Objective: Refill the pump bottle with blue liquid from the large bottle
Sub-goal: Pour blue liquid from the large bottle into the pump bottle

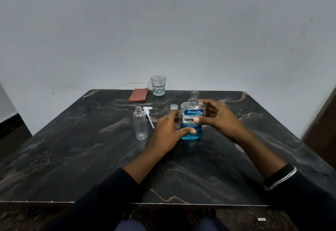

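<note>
The large bottle [192, 111] stands upright and uncapped on the dark marble table [91, 149], right of centre. Blue liquid fills its lower part. My left hand [166, 132] wraps its left side, with the thumb across the lower front. My right hand [217, 119] holds its right side, thumb pressed on the label and fingers curled behind. The empty clear pump bottle [140, 124] stands open to the left, apart from my hands. Its white pump head [148, 115] lies on the table just beside it.
A small clear cap [174, 106] sits behind the large bottle on its left. A drinking glass [158, 85] and a folded reddish cloth [138, 95] rest at the table's far edge against the grey wall.
</note>
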